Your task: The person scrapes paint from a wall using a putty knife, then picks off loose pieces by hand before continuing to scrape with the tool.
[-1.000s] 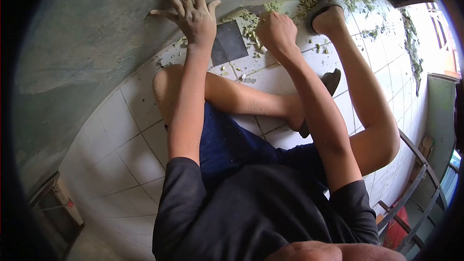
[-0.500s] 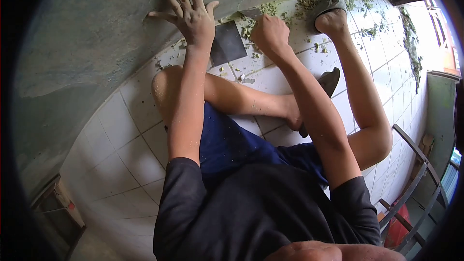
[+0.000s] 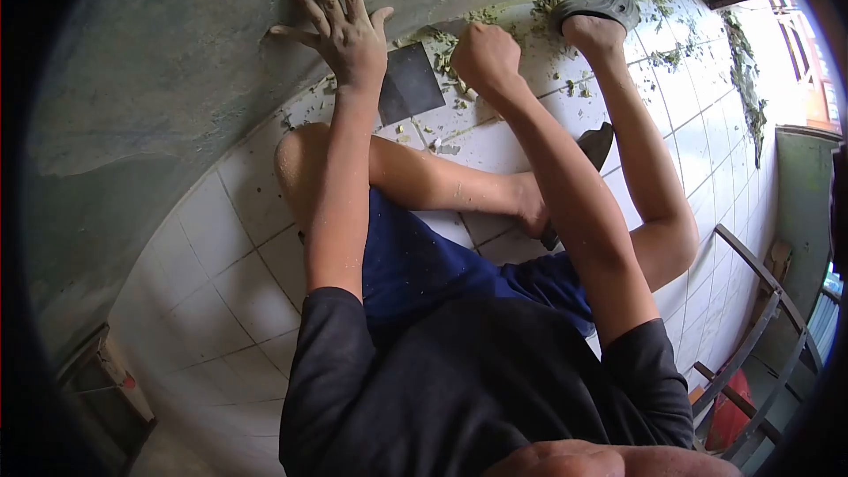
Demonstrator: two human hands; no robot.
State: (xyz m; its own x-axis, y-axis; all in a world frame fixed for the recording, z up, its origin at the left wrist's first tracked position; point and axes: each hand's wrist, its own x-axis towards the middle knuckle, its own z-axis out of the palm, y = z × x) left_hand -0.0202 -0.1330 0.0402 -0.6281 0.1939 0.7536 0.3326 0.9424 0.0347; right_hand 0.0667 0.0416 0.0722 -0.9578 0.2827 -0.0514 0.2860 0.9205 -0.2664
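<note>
My left hand [image 3: 349,40] lies spread with its fingers apart against the green-grey wall [image 3: 177,53]. To its right, my right hand [image 3: 488,57] is closed in a fist close to the foot of the wall. A tool blade seemed to show beside it a moment earlier; what the fist holds is hidden now. Green and pale flakes [image 3: 459,93] lie on the white floor tiles around the fist. Between my two hands is a dark square tile [image 3: 412,84] in the floor.
My bent legs, one foot in a grey clog [image 3: 601,9], rest on the tiled floor [image 3: 234,291]. More debris [image 3: 746,79] lies at the right. A metal frame [image 3: 760,336] and a red object [image 3: 729,411] stand at lower right, a wooden-edged opening [image 3: 124,371] at lower left.
My right fist has shifted slightly left and the blade beside it no longer shows. The clogged foot has turned and moved a little left. My left hand stays on the wall.
</note>
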